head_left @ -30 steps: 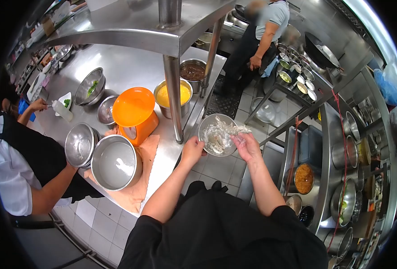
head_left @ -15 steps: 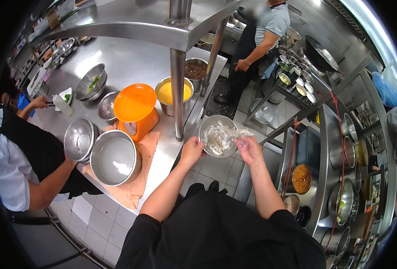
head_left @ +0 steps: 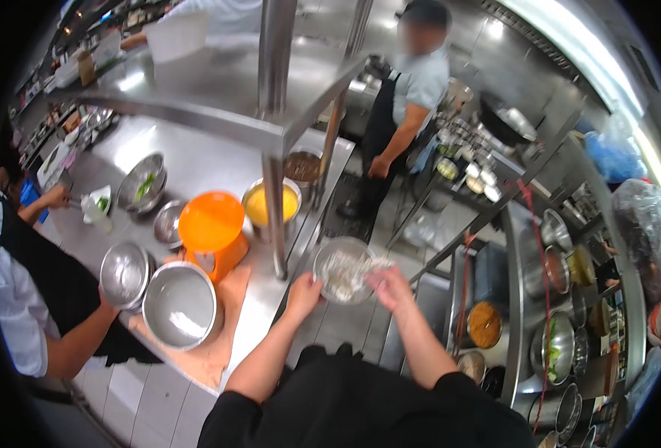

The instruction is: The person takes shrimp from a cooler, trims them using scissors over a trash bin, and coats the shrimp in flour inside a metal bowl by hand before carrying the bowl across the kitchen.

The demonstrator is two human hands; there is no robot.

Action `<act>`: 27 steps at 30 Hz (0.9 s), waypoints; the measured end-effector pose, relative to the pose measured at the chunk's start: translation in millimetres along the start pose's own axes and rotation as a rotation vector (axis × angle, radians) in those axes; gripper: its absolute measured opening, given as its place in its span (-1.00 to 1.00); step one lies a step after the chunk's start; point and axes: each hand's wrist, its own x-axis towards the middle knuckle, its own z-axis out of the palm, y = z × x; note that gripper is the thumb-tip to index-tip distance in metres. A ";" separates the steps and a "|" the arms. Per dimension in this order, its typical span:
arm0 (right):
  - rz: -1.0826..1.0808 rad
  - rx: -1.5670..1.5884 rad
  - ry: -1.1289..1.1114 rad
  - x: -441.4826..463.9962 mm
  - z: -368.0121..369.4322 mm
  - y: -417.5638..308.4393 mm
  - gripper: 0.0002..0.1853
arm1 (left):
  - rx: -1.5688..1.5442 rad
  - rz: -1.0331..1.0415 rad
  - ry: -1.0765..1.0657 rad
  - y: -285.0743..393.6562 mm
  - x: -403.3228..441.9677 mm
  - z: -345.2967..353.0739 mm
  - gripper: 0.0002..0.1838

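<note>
My left hand [head_left: 303,295] grips the rim of a round metal bowl [head_left: 323,287], fingers closed on its left side. White flour or a similar powder, with pale clumps [head_left: 345,275], covers much of the bowl's inside. At the opposite rim, my right hand [head_left: 391,288] is closed on a whitish, powder-coated piece [head_left: 379,264]; motion blur hides its exact kind. Both hands hold their things in the air, in front of my black apron and right of the steel table's edge.
The steel table [head_left: 229,355] carries an orange scale [head_left: 212,224], a deep pot [head_left: 181,306] and a pot of yellow liquid [head_left: 272,203]. At left, a co-worker's hand [head_left: 110,295] holds stacked bowls [head_left: 125,275]. Another person [head_left: 397,127] stands ahead. Shelving [head_left: 521,299] with food containers is at right.
My view has tilted upward, and the scene has shifted left and mostly down. My left hand still grips the bowl; the right hand remains at its right rim with the whitish piece.
</note>
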 end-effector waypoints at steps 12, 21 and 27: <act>0.022 -0.102 -0.030 -6.2 12.5 9.4 -0.71 | -0.111 -0.103 -0.038 -18.4 4.1 0.7 -0.77; 0.043 -0.095 -0.020 0.9 13.2 14.8 -0.74 | -0.146 -0.122 -0.034 -19.5 6.5 -2.5 -0.78; 0.047 -0.079 -0.021 -0.8 13.2 12.7 -0.73 | -0.135 -0.135 -0.039 -19.5 6.7 -0.3 -0.79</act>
